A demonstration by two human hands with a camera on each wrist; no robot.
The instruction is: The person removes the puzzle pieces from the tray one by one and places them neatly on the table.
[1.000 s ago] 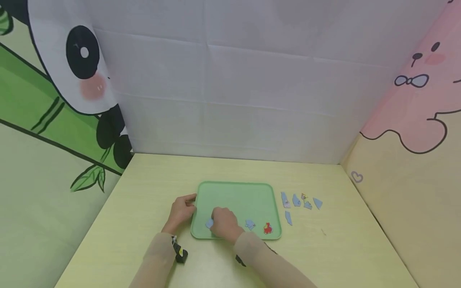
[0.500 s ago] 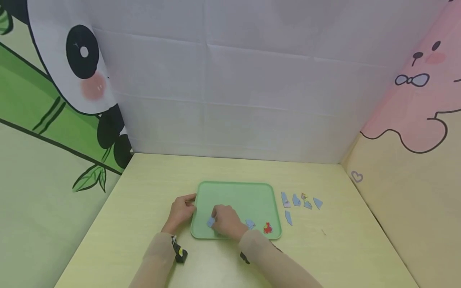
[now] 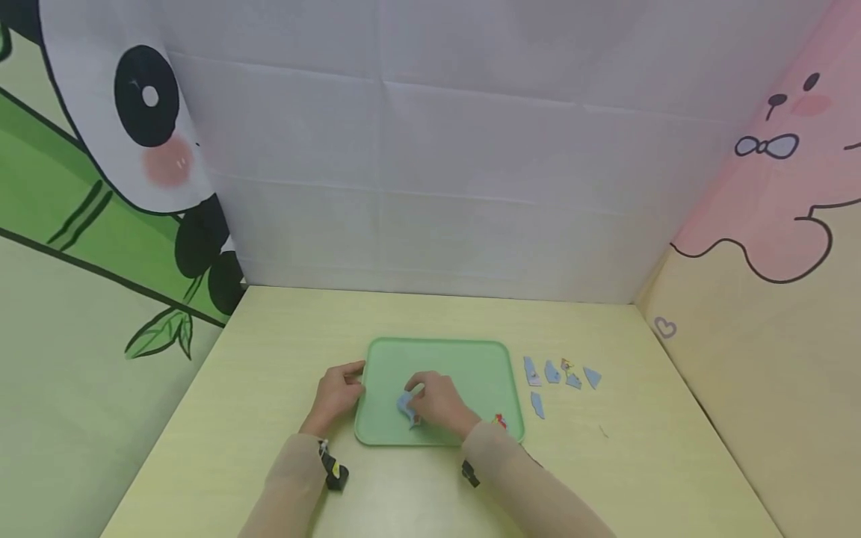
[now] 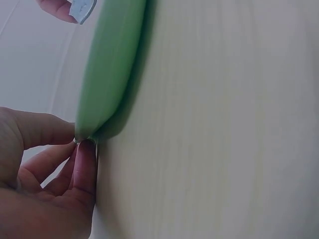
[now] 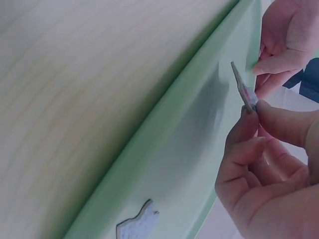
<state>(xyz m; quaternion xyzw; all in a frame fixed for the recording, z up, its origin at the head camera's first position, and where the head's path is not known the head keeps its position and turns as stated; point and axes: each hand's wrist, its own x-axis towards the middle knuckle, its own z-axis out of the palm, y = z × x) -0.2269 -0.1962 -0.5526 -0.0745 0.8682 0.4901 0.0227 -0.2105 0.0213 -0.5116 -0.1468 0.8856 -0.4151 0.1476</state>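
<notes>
A light green tray [image 3: 464, 362] lies on the table, and my left hand [image 3: 336, 394] holds its left rim. In the left wrist view the thumb [image 4: 50, 130] and fingertips meet at the tray's edge. My right hand [image 3: 439, 403] pinches a pale blue puzzle piece [image 3: 405, 406] over the left part of the tray. The right wrist view shows that piece [image 5: 245, 91] tilted, lifted clear of the tray, between thumb and index finger. Another blue puzzle piece [image 5: 138, 225] lies in the tray. A red puzzle piece [image 3: 500, 421] is partly hidden behind the right forearm.
Several loose puzzle pieces, mostly blue, lie right of the tray, among them a long one [image 3: 532, 371], a triangular one [image 3: 592, 377] and a narrow one [image 3: 537, 405]. A white wall sheet [image 3: 430, 187] stands behind the table [image 3: 303, 321], with printed panels at both sides.
My right hand has lifted the blue puzzle piece from the tray's lower left and moved slightly right and away from me. The left hand stays on the rim.
</notes>
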